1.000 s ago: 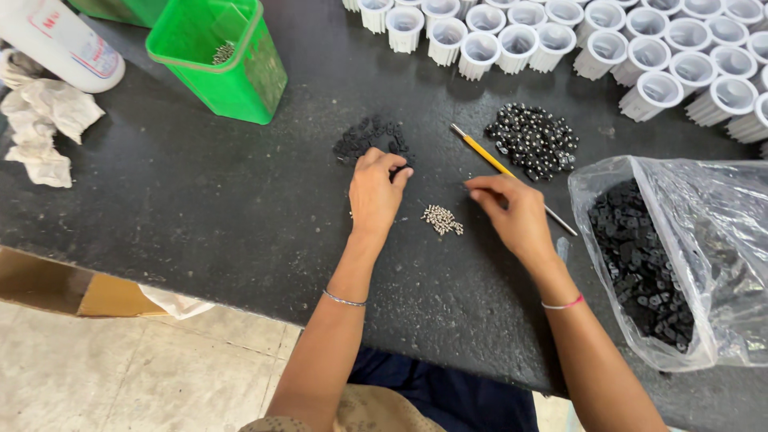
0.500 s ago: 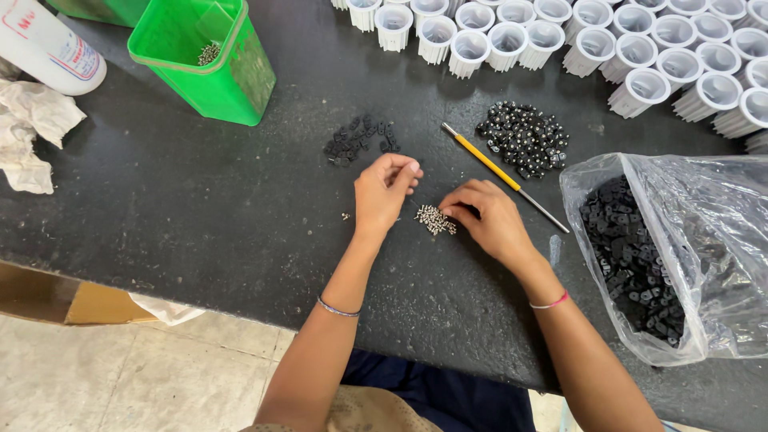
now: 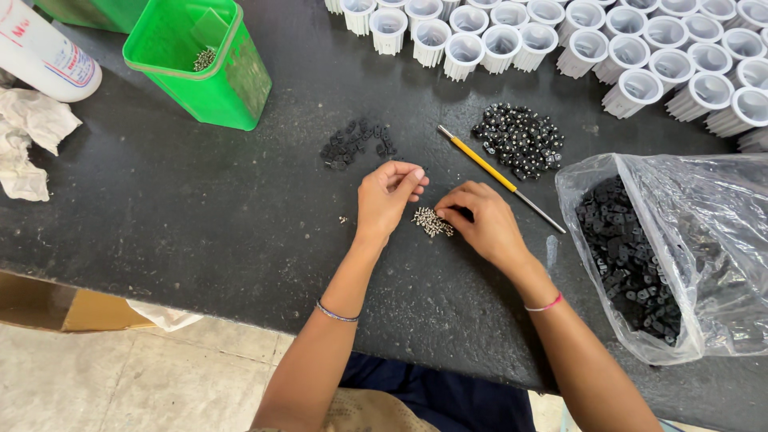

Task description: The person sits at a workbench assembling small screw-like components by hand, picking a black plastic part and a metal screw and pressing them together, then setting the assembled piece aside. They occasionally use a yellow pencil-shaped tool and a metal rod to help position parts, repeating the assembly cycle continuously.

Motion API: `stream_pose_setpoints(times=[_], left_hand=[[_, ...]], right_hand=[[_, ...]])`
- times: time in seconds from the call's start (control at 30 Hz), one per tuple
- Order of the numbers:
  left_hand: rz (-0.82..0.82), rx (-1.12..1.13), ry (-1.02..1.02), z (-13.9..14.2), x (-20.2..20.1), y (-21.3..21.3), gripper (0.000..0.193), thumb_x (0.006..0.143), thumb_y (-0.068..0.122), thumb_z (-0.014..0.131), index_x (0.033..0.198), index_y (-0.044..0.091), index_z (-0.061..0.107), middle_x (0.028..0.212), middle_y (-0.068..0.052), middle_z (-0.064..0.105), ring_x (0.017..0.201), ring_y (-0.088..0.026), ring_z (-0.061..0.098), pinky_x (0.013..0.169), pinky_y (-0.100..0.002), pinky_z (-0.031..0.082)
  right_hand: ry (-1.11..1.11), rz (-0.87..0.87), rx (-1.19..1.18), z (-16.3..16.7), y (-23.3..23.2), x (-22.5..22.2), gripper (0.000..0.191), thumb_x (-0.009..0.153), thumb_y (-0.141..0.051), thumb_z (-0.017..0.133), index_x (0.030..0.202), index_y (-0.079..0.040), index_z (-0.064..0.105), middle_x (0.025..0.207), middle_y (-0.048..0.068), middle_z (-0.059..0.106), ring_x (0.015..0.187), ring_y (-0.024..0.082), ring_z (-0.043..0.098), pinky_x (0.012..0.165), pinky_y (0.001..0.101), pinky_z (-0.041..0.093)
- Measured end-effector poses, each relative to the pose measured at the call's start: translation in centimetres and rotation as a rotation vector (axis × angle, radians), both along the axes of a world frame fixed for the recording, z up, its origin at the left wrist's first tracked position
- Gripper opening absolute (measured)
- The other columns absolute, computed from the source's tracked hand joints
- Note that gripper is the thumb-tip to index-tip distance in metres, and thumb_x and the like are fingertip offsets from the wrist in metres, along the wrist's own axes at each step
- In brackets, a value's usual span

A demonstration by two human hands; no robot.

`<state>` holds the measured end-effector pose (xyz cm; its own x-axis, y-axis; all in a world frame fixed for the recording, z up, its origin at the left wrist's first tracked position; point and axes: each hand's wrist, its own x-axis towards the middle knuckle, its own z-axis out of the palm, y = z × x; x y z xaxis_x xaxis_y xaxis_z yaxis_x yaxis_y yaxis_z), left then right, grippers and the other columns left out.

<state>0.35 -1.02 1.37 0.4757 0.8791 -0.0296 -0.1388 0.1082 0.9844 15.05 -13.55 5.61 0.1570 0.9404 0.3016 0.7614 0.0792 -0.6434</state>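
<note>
Head view, looking down on a black worktable (image 3: 160, 240).

Left hand (image 3: 384, 200): centre of frame, palm down, fingers curled in, thumb and forefinger tips pinched together just above the table. Whether a part sits in the pinch cannot be told; anything there is too small to see.

Right hand (image 3: 480, 220): just right of centre, fingers bent down onto the table, tips touching the right edge of a small heap of silvery metal bits (image 3: 432, 222). Cannot tell whether it grips one or only rests on them.

Heap of metal bits lies between the two hands, centre of frame, on the bare table. One stray bit (image 3: 343, 219) sits left of the left wrist, apart from the heap.

Around:
- small cluster of black plastic pieces (image 3: 356, 146), above the left hand, apart from it
- larger pile of round black pieces with pale dots (image 3: 520, 140), upper centre-right
- yellow-handled tool with a thin metal shaft (image 3: 496, 174), lying diagonally between that pile and the right hand, not touched
- clear plastic bag (image 3: 704, 240) at right edge, open, part filled with black pieces
- rows of white ribbed cups (image 3: 624, 40) along the top edge
- green plastic bin (image 3: 216, 80), upper left, a few metal bits inside
- white bottle (image 3: 40, 56) and crumpled white cloth (image 3: 28, 140), far left
</note>
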Motion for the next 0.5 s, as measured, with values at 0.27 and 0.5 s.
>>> stream_pose_setpoints(times=[0.27,0.5], left_hand=[[-0.130,-0.116,-0.061,-0.1,0.1,-0.2,0.021,0.095,0.010,0.070,0.110,-0.004,0.072,0.097,-0.012,0.078,0.082,-0.012,0.072,0.074,-0.025,0.059],[-0.181,-0.131,-0.060,0.1,0.4,-1.0,0.021,0.095,0.008,0.069,0.110,-0.005,0.071,0.097,-0.014,0.078,0.084,-0.013,0.073,0.074,-0.025,0.060]], right_hand=[[0.727,-0.190,0.037,-1.7,0.6,1.5,0.011,0.099,-0.010,0.064,0.104,0.000,0.063,0.095,0.005,0.074,0.083,0.010,0.073,0.076,0.0258,0.061],[0.784,-0.214,0.036,-3.0,0.6,2.2,0.013,0.092,-0.005,0.076,0.101,0.002,0.072,0.091,0.005,0.073,0.079,0.010,0.068,0.074,0.0254,0.057]])
